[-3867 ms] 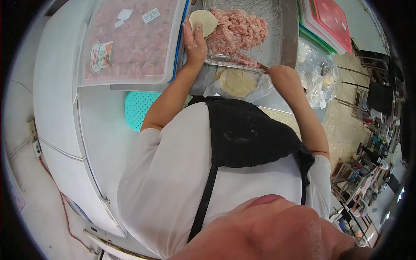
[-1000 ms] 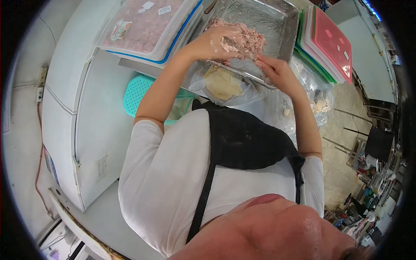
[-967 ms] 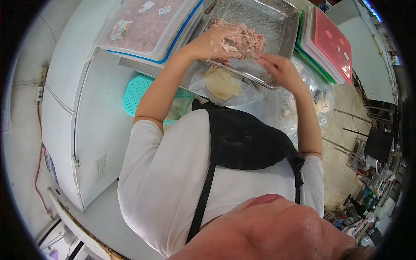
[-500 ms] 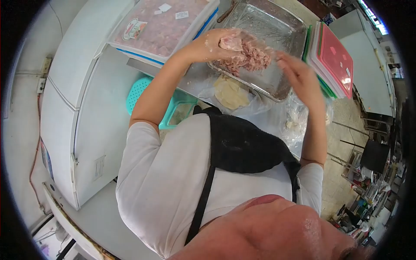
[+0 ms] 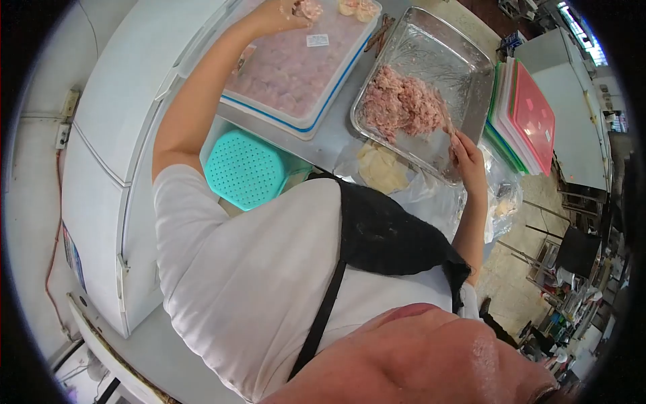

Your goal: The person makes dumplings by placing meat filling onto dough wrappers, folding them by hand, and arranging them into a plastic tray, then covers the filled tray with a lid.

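My left hand (image 5: 274, 16) is closed around a meat-filled dumpling (image 5: 307, 9) over the lid of a large clear plastic container (image 5: 276, 84) with a blue rim. Two other dumplings (image 5: 357, 8) sit at the lid's far right corner. In a metal tray (image 5: 475, 74) lies a heap of ground meat (image 5: 397, 101). My right hand (image 5: 467, 160) grips the thin handle of a utensil (image 5: 449, 125) at the tray's near right side; the meat hides its working end. Below the tray, a stack of pale round wrappers (image 5: 382, 168) rests on clear plastic.
Several coloured plastic lids or boards (image 5: 528, 114) stand stacked right of the tray. A crumpled clear bag (image 5: 501, 195) lies nearer me. A turquoise perforated stool (image 5: 245, 170) stands below the table edge, beside a white refrigerator (image 5: 74, 168). Dark tongs-like tools (image 5: 381, 35) lie between container and tray.
My left hand has moved from above the tray to the container lid, carrying the dumpling. My right hand, blurred earlier, has come lower and now holds the utensil handle.
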The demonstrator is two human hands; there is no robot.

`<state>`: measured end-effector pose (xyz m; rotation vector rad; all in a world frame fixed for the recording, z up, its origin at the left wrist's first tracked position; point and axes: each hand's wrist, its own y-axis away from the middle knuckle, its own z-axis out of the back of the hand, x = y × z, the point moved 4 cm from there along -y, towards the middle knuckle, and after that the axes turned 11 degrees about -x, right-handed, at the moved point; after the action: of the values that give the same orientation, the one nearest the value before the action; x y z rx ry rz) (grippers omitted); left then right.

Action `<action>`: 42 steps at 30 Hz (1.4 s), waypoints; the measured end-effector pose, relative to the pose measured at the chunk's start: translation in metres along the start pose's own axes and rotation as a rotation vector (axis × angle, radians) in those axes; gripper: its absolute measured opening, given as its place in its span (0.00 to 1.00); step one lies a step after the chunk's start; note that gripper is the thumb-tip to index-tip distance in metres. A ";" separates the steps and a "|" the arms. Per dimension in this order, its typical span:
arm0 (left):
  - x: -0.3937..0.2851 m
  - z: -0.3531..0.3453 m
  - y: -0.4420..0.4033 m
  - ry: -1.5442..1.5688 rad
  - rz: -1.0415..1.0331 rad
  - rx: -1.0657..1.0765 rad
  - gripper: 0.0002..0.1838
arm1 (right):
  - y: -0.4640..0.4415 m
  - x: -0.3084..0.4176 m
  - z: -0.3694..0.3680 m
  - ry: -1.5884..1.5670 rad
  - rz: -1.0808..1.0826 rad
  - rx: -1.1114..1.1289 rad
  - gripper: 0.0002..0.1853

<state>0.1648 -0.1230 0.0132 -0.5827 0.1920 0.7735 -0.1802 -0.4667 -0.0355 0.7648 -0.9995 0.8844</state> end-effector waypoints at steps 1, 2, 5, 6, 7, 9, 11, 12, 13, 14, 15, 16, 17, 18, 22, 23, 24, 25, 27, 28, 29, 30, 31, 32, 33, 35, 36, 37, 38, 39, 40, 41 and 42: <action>0.012 -0.007 -0.012 -0.061 -0.029 0.005 0.36 | 0.003 -0.001 -0.001 -0.013 -0.027 -0.026 0.17; 0.024 -0.014 -0.021 -0.123 -0.057 0.008 0.40 | 0.005 -0.002 -0.002 -0.026 -0.052 -0.051 0.17; -0.005 -0.004 -0.030 0.127 0.129 -0.034 0.46 | 0.013 -0.009 -0.003 -0.046 -0.076 -0.078 0.19; -0.008 -0.007 -0.033 0.184 0.134 -0.019 0.47 | 0.016 -0.008 -0.003 -0.064 -0.104 -0.087 0.19; -0.010 -0.010 -0.037 0.242 0.138 -0.004 0.49 | 0.020 -0.007 -0.004 -0.082 -0.131 -0.096 0.20; -0.019 -0.014 -0.043 0.276 0.158 0.016 0.51 | 0.024 -0.008 -0.006 -0.113 -0.152 -0.123 0.21; -0.030 -0.015 -0.048 0.225 0.185 0.028 0.51 | 0.027 -0.013 -0.009 -0.144 -0.140 -0.158 0.22; -0.026 -0.022 -0.052 0.178 0.093 -0.045 0.51 | 0.028 -0.015 -0.010 -0.161 -0.152 -0.175 0.22; -0.016 -0.038 -0.057 0.131 0.000 -0.119 0.51 | 0.027 -0.018 -0.011 -0.178 -0.163 -0.192 0.21; -0.023 -0.039 -0.057 0.084 -0.093 -0.192 0.51 | 0.026 -0.020 -0.010 -0.196 -0.173 -0.209 0.21; -0.021 -0.042 -0.057 0.167 -0.019 -0.121 0.51 | 0.024 -0.019 -0.010 -0.146 -0.146 -0.180 0.21; -0.034 -0.031 -0.054 0.249 0.056 -0.048 0.51 | 0.021 -0.017 -0.007 -0.096 -0.122 -0.149 0.21; -0.043 -0.026 -0.050 0.330 0.132 0.025 0.50 | 0.017 -0.017 -0.004 -0.047 -0.096 -0.119 0.20; -0.039 -0.037 -0.056 0.093 -0.074 0.159 0.50 | 0.012 -0.017 0.001 0.111 0.000 -0.065 0.20; -0.054 0.011 -0.026 -0.141 -0.471 -0.103 0.45 | -0.008 -0.023 0.039 0.676 0.312 0.104 0.17; -0.088 0.037 -0.014 -0.096 -0.469 -0.014 0.45 | -0.017 -0.025 0.054 0.827 0.360 0.148 0.15; -0.117 0.052 0.003 0.001 -0.407 0.032 0.41 | -0.024 -0.025 0.065 0.979 0.408 0.195 0.14; -0.146 0.067 0.021 0.097 -0.341 0.073 0.37 | -0.032 -0.016 0.071 1.066 0.407 0.182 0.13; -0.187 0.071 0.057 0.448 -0.133 0.154 0.27 | -0.046 -0.002 0.074 1.241 0.408 0.162 0.12; -0.201 0.061 0.076 0.651 -0.049 0.236 0.26 | -0.056 -0.007 0.071 1.286 0.472 0.095 0.10; -0.215 0.048 0.093 0.752 -0.045 0.298 0.27 | -0.065 -0.018 0.066 1.330 0.536 0.028 0.09; -0.226 0.030 0.108 0.854 -0.039 0.358 0.28 | -0.066 -0.029 0.059 1.373 0.602 -0.040 0.09; -0.230 0.004 0.122 0.877 -0.030 0.419 0.27 | -0.053 -0.044 0.037 1.335 0.710 -0.026 0.08; -0.232 -0.023 0.136 0.898 -0.020 0.478 0.25 | -0.037 -0.051 0.015 1.293 0.821 -0.014 0.07; -0.232 -0.049 0.149 0.842 -0.009 0.477 0.24 | -0.017 -0.043 0.005 1.267 0.815 0.029 0.08; -0.231 -0.097 0.172 0.714 0.031 0.470 0.22 | 0.006 -0.027 -0.001 1.274 0.769 0.129 0.08; -0.231 -0.120 0.183 0.641 0.057 0.469 0.20 | 0.012 -0.018 0.002 1.307 0.724 0.183 0.08; -0.228 -0.144 0.194 0.611 0.000 0.419 0.19 | 0.014 -0.013 0.006 1.340 0.681 0.235 0.08; -0.225 -0.167 0.206 0.581 -0.054 0.368 0.19 | 0.005 -0.008 0.016 1.332 0.710 0.156 0.08; -0.228 -0.179 0.212 0.549 -0.107 0.314 0.18 | -0.013 -0.006 0.029 1.321 0.741 0.077 0.08; -0.233 -0.180 0.211 0.490 -0.114 0.198 0.17 | -0.029 -0.006 0.037 1.309 0.773 -0.001 0.08; -0.239 -0.179 0.213 0.430 -0.119 0.084 0.17 | -0.038 -0.017 0.033 1.267 0.878 -0.019 0.08; -0.243 -0.177 0.215 0.367 -0.125 -0.028 0.17 | -0.044 -0.036 0.025 1.221 0.980 -0.039 0.08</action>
<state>-0.1506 -0.2464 -0.1343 -0.7540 0.4788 0.5445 -0.1604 -0.5172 -0.0657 -0.4353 -0.1972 1.8245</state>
